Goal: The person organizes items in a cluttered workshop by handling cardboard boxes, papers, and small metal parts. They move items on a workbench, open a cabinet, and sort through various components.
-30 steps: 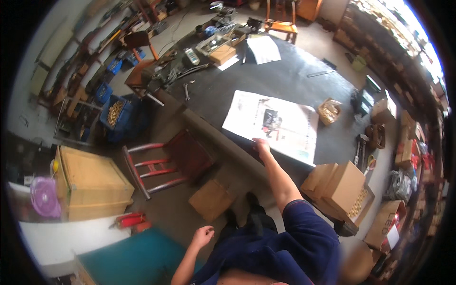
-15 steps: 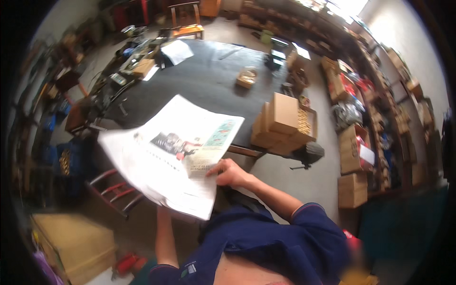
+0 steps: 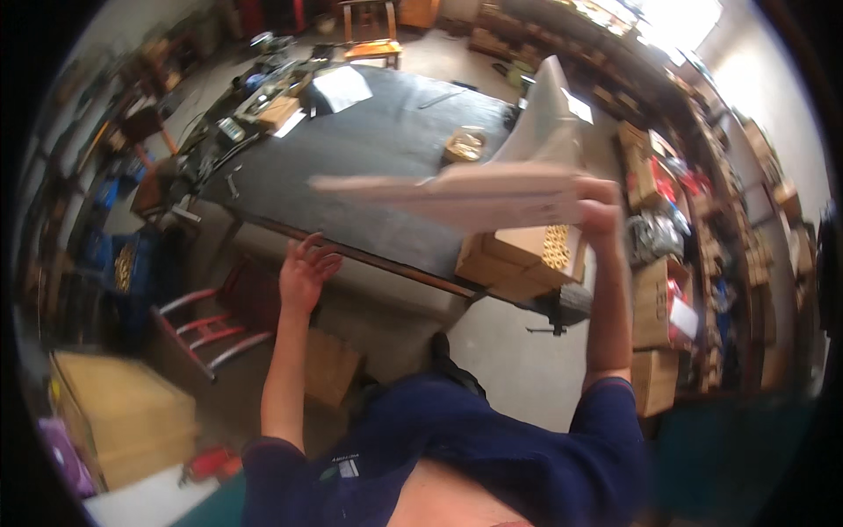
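A newspaper (image 3: 500, 200) hangs in the air over the right part of the dark table (image 3: 351, 167), bent and smeared by motion. Its right edge is pinched by my right hand (image 3: 599, 209), raised above the cardboard boxes (image 3: 500, 263). My left hand (image 3: 307, 268) is held up before the table's near edge, fingers spread and nothing in them. Part of the boxes and of the table's right side is hidden by the paper. A box of small brass-coloured pieces (image 3: 557, 247) shows just under the newspaper.
A vise (image 3: 571, 303) sits at the table's right corner. A small box (image 3: 464, 145), a wrench (image 3: 232, 183) and white sheets (image 3: 342, 88) lie on the tabletop. A dark red chair (image 3: 219, 316) stands at the near left. Shelves and cartons (image 3: 663, 303) line the right side.
The newspaper has swung from in front of me up and to the right with my right hand. My left hand has let go of it and shows free near the table edge.
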### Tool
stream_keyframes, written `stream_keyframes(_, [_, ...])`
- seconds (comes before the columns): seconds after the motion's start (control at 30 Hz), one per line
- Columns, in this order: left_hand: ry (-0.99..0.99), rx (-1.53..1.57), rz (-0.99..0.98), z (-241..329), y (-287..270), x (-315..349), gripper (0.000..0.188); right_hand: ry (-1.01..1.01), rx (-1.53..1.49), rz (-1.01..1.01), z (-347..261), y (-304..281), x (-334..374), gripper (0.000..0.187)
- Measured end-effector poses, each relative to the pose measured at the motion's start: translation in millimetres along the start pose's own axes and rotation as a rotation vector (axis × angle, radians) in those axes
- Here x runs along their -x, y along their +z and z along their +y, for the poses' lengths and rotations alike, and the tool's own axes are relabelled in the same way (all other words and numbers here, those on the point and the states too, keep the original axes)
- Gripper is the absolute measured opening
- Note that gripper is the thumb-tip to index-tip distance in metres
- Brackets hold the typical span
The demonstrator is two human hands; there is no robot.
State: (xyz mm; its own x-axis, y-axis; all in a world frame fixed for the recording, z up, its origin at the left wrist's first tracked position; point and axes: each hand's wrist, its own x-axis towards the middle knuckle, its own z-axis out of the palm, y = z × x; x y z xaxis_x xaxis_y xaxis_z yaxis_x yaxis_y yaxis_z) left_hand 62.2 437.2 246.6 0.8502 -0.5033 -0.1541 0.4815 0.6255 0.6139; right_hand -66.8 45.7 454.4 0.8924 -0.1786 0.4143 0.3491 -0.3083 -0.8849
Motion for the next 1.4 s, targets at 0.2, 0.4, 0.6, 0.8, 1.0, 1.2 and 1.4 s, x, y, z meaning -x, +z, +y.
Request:
stream_keyframes(0.2, [-0.137, -0.139, 0.202, -56.7, 1.2, -28.8, 0.043, -0.225, 0.457, 0.238, 160.3, -213.3, -40.3, 0.026])
stream_keyframes(0.4, [-0.153, -0.293, 0.397, -79.7, 6.5, -29.8, 0.036, 0.478, -0.616, 0.651, 380.9, -344.3, -32.3, 0.039])
stream_keyframes(0.6, [-0.126, -0.43, 0.643, -75.8, -2.5, -8.5, 0.03, 0.739, -0.803, 0.615, 476.1, -335.0, 13.9, 0.046])
stream_keyframes(0.8, [-0.187, -0.487, 0.787, -73.0, -27.3, 12.9, 0.025, 1.302, -0.121, 0.322, 508.2, -314.3, 30.1, 0.056])
stream_keyframes(1.0, [-0.199, -0.427, 0.878, -64.6, -68.7, 0.7, 0.023, 1.52, 0.443, -0.042, 485.8, -296.8, 13.9, 0.05])
stream_keyframes(1.2, [-0.271, -0.401, 0.795, -25.7, -137.7, -69.6, 0.021, 1.41, 0.583, 0.144, 449.3, -296.9, -23.7, 0.029])
stream_keyframes(1.4, [-0.34, -0.399, 0.702, 44.4, -194.1, -158.9, 0.024, 1.232, 0.742, 0.149, 412.4, -210.7, -116.4, 0.018])
